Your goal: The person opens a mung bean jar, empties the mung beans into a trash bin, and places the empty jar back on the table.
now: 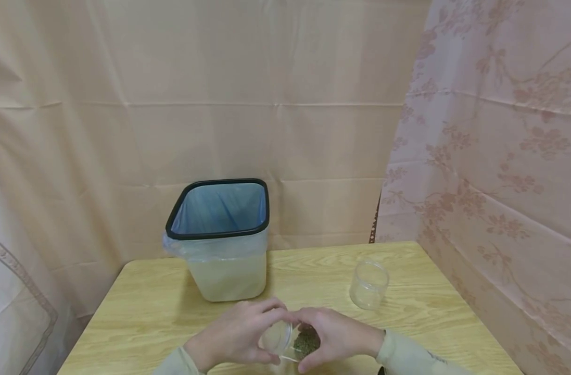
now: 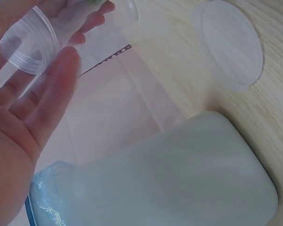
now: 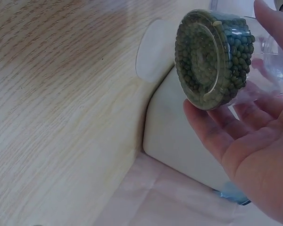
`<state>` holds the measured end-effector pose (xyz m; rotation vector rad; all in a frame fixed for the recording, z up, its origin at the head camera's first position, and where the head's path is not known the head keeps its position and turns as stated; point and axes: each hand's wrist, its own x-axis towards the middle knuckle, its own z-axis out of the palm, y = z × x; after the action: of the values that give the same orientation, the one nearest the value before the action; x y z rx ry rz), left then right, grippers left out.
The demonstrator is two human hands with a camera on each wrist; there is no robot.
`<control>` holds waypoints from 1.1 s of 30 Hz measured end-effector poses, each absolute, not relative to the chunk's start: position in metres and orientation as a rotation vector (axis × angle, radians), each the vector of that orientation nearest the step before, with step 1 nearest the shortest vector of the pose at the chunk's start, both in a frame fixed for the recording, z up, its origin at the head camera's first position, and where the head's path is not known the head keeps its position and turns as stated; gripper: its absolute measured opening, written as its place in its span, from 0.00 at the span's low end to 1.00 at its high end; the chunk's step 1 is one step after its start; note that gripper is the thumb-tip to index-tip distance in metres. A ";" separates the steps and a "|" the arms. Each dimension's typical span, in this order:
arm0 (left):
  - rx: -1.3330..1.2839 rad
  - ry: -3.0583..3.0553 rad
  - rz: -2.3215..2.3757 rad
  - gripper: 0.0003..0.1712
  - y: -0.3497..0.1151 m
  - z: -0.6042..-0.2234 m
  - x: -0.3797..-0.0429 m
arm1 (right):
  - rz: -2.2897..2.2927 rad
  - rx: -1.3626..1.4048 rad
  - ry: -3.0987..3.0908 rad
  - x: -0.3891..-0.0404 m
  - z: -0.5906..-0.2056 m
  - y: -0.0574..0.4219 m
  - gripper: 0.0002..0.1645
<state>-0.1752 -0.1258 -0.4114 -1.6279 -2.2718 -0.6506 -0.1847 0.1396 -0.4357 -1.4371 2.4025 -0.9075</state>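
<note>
By the near edge of the tabletop (image 1: 313,271), left hand (image 1: 248,330) has fingers and thumb curled round a clear jar (image 1: 276,336), right hand (image 1: 334,333) grips a bean jar (image 3: 212,56); both tipped on their sides, mouths toward each other, can't tell if rims touch. Right wrist view shows what head view mostly hides: round see-through base packed with small, smooth green beans (image 3: 243,49); left wrist view gets just a speck of green at its top edge. Both wrist views also catch a thin, translucent whitish disc (image 2: 228,44) flat on the wood by the foot of the bin (image 1: 229,278), not made out in head view. Only head view has the standing jar (image 1: 369,284), clear and cylindrical, toward the far right corner, plus the full black rim (image 1: 217,236) over a crinkled blue liner (image 1: 219,208). Bin: pale, rounded corners, toward far edge, left of middle. Tabletop: yellowish wood grain. Bean jar sits between right thumb and fingers, base jutting past the fingertips, clear jar just beside it
</note>
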 end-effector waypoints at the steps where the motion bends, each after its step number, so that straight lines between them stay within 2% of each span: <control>1: -1.625 -2.274 -0.661 0.40 -0.126 -0.411 -0.175 | -0.906 -1.436 2.405 -0.184 -0.435 0.140 0.49; 18: -1.420 -2.322 -0.706 0.37 -0.122 -0.411 -0.171 | -0.858 -1.430 2.458 -0.182 -0.429 0.137 0.48; 25: -1.351 -2.380 -0.684 0.40 -0.121 -0.412 -0.170 | -0.848 -1.432 2.466 -0.183 -0.431 0.137 0.46; 30: -1.414 -2.407 -0.689 0.44 -0.123 -0.412 -0.169 | -0.853 -1.434 2.476 -0.185 -0.431 0.138 0.45; 33: -1.505 -2.366 -0.699 0.42 -0.124 -0.411 -0.170 | -0.866 -1.439 2.474 -0.186 -0.430 0.139 0.45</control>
<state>-0.1701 -0.1241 -0.4107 -1.5049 -2.3659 -0.6995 -0.1858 0.1389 -0.4300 -1.4390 2.4744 -0.8659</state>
